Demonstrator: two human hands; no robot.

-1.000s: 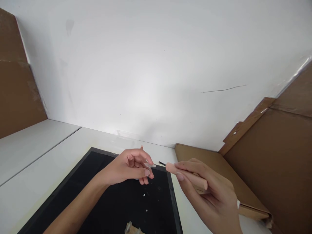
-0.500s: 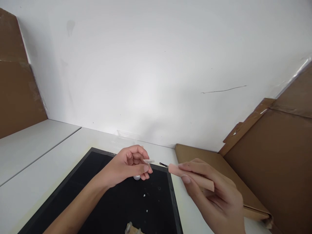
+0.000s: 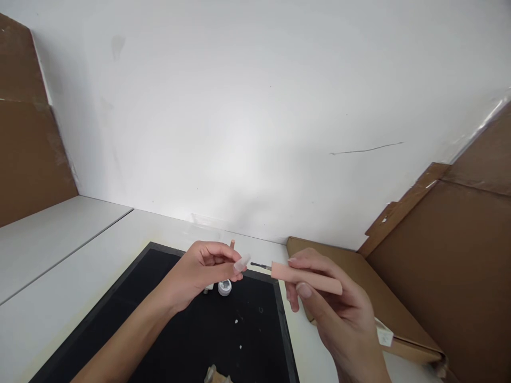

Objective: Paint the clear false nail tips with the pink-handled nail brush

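My left hand pinches a small translucent, nail-shaped piece between thumb and fingers, above the far edge of a black mat. In my right hand is a pink-handled brush, its dark bristles pointing left, just short of the translucent piece. Brush and piece look slightly apart. A small round white jar stands on the mat below my left hand. The far side of the piece and some of my left fingers are hidden.
A flat cardboard box lies at the right, with a small white box beside my right hand. At the bottom edge is a tan object with clear pieces. White crumbs dot the mat. A white wall rises behind.
The translucent piece has turned, showing its broad face. My right hand has moved left with the brush, bringing the bristles closer to it. More of the jar shows.
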